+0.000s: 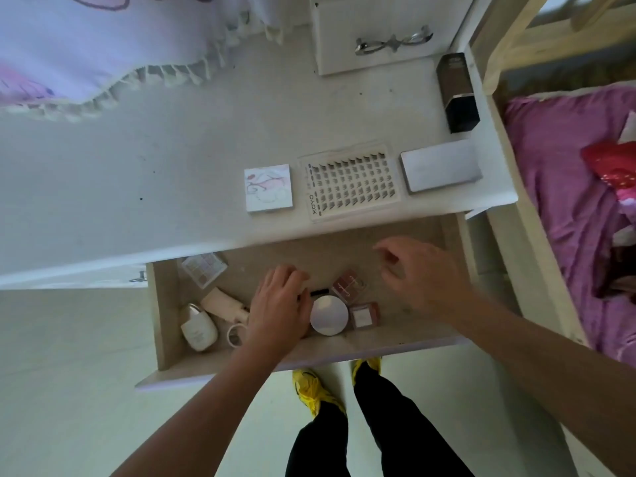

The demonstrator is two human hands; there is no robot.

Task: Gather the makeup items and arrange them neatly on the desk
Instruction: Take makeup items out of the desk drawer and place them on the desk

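Lined up on the white desk [165,187] are a square illustrated palette [268,188], a clear lash tray [352,180] and a silver palette [441,169]. A dark bottle [457,92] lies behind them. Below, the open drawer [309,352] holds a pale eyeshadow palette [204,268], a beige tube [223,302], a white bottle [198,327], a round compact [328,315] and two reddish compacts [349,285] [364,315]. My left hand [278,301] lies palm down in the drawer over a thin black stick [319,292]; its grip is hidden. My right hand [423,273] hovers above the drawer's right side, fingers loosely curled, holding nothing.
A small drawer unit with a metal handle [392,41] stands at the back of the desk. A fringed purple cloth [103,46] covers the back left. To the right is a wooden bed frame [509,49] with a pink bedspread [564,187]. My feet in yellow shoes [315,390] are under the drawer.
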